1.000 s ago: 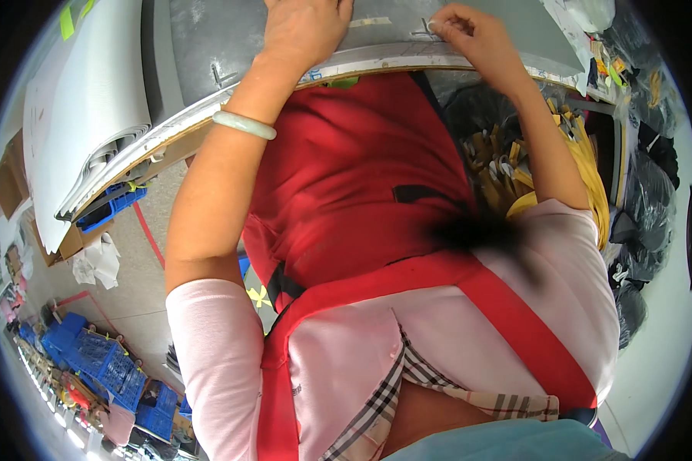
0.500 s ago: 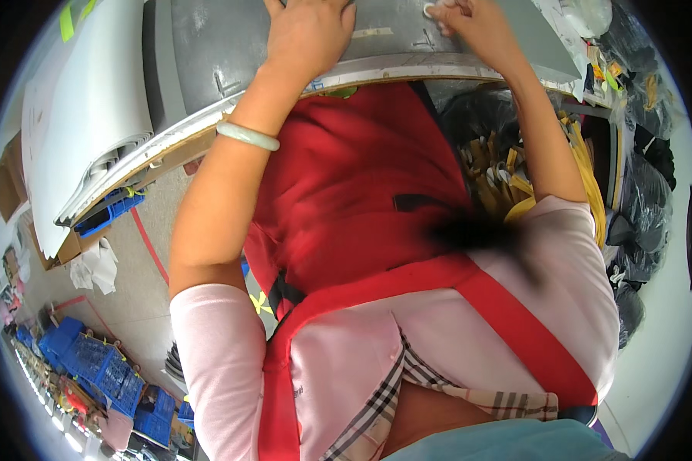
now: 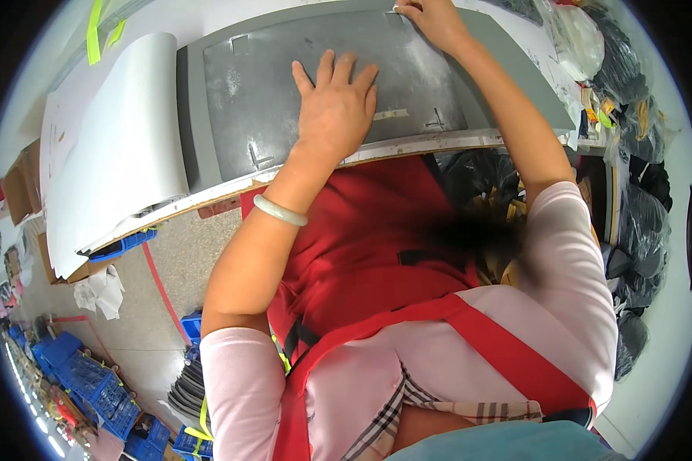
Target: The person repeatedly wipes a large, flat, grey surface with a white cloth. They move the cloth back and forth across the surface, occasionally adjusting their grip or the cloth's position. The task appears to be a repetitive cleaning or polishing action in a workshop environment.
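Two hands work in the head view, and the dark board (image 3: 261, 84) could slip on the grey sheet (image 3: 477, 100) if the left hand (image 3: 334, 107), spread flat, pressed too lightly. The board lies right under that left hand and reaches past it, while the right hand (image 3: 427, 19) is at its far right corner, fingertips pinching what looks like a small white bit (image 3: 397, 9).

Bright light — lamps (image 3: 56, 446) glare at lower left, edges bow toward the black rim — a dark blur smudges the apron (image 3: 346, 223).
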Demonstrator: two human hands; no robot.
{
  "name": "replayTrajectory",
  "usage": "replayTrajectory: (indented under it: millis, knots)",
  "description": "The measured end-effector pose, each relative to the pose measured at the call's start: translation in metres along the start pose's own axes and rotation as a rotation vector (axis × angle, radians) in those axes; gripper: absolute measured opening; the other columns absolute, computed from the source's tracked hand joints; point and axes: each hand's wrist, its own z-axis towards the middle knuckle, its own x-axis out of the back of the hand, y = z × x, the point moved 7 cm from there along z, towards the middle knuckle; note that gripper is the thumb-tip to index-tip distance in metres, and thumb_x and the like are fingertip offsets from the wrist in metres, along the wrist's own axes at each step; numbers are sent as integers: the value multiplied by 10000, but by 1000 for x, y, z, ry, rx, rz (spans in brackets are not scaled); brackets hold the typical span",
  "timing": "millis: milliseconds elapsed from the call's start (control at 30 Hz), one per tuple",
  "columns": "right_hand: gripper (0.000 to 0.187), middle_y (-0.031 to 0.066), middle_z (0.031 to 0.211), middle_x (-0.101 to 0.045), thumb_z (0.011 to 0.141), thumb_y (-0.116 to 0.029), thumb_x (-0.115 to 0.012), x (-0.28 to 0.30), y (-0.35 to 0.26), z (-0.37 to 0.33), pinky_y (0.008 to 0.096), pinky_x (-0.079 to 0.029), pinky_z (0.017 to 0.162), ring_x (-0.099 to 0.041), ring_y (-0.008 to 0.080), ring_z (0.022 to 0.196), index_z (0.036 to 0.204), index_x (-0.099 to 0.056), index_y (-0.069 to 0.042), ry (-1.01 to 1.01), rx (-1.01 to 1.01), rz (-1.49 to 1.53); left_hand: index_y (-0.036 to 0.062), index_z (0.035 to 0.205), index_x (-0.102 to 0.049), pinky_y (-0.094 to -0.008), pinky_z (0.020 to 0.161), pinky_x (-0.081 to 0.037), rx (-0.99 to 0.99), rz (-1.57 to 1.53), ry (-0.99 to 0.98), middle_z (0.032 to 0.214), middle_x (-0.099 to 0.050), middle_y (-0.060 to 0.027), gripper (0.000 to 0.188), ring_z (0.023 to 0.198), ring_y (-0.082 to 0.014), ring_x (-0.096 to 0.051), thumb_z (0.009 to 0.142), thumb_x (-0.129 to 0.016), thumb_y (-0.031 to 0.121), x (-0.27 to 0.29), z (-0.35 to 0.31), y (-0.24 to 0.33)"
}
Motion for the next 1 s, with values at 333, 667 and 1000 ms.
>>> replayTrajectory:
  millis: [333, 667, 1000]
  knots:
    - [215, 204, 898, -679, 905, -196, -681, -8, -13, 7, 465, -504, 783, -644, 406, 868, 880, -688, 17, -82, 94, -105, 196, 1314, -662, -704, 1134, -273, 18, -14, -3, 1391, -581, -70, 330, 1389, -336, -472, 1002, -601, 286, 0, -1, -1]
    - [166, 188, 761, -685, 893, -154, -656, -5, 2, 5, 433, -518, 685, -661, 322, 708, 876, -687, 8, -131, -239, 40, 193, 1320, -660, -702, 1146, -268, 37, -23, -14, 1402, -578, -72, 333, 1402, -336, -460, 1009, -591, 290, 0, -1, -3]
    - [94, 104, 715, -693, 879, -94, -670, -13, 27, 20, 323, -513, 575, -639, 153, 606, 913, -711, -17, -157, -277, -134, 185, 1346, -637, -713, 1164, -226, 42, -33, -37, 1425, -556, -77, 358, 1426, -334, -426, 1023, -554, 314, -4, -1, -3]
